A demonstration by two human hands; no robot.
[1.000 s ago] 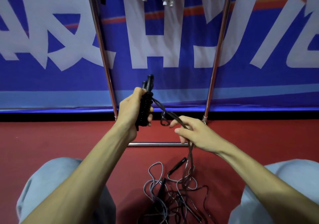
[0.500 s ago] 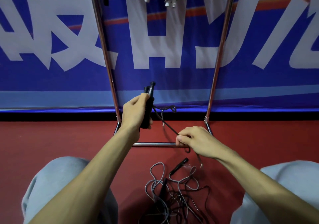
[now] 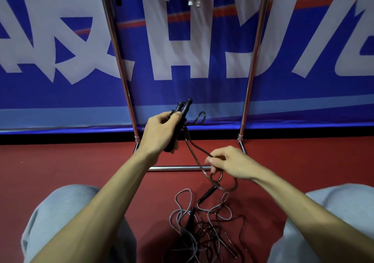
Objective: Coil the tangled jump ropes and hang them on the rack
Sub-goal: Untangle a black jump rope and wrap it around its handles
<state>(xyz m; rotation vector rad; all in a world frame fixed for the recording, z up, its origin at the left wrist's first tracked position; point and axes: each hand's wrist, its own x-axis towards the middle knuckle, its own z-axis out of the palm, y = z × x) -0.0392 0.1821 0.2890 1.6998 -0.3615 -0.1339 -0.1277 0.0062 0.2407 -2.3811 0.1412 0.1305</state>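
The left hand (image 3: 159, 133) curls round both black handles (image 3: 183, 109) before the rack (image 3: 121, 66); the right hand (image 3: 232, 163) pinches the thin cord (image 3: 199, 164) trailing to the tangle (image 3: 202, 228) on the floor (image 3: 81, 161) — limp, light, probably slick, so best gathered loop by loop near the handles.

Our left hand (image 3: 162, 133) is raised, fingers curled round two black jump-rope handles (image 3: 183, 109). Our right hand (image 3: 230, 163) sits lower, palm down, pinching the cord (image 3: 201, 150). Both forearms are bare and reach forward.

White lettering on the banner (image 3: 187, 50) is unreadable.
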